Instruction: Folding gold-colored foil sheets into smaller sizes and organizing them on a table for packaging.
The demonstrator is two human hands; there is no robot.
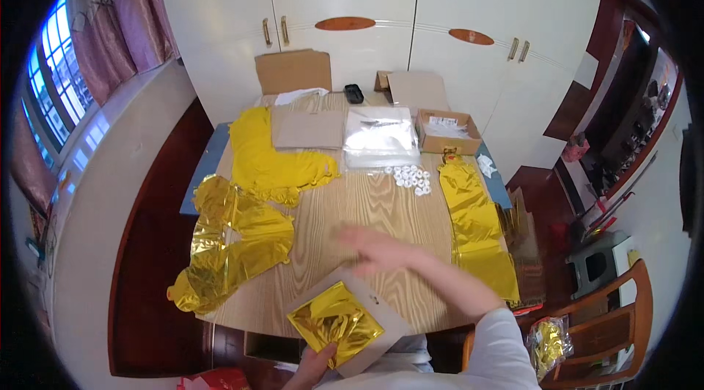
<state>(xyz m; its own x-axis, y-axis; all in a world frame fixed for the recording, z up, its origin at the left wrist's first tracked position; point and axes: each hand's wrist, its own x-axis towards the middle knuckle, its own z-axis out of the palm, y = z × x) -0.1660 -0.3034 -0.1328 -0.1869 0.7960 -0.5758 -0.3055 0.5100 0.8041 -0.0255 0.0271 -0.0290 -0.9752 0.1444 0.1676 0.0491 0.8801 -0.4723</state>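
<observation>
My left hand point(317, 362) grips a grey card point(386, 314) at its lower left edge, with the thumb pressing on a folded gold foil balloon point(339, 320) that lies flat on it. The card is held tilted at the table's near edge. Above the wood-grain table point(396, 217), my right hand point(374, 247) reaches leftward beyond the card. Its fingers are blurred but stretched apart, and nothing shows in them. To its left lies a crumpled, flat gold foil balloon point(253, 232). Another long gold foil piece point(475, 225) hangs over the table's right side.
Behind the left foil lies a matte yellow foil piece point(257, 159). Across the back are grey cards point(308, 129), a stack of clear plastic bags point(380, 137), several white rings point(411, 179) and an open cardboard box point(449, 142). A wooden chair point(638, 324) stands at the right.
</observation>
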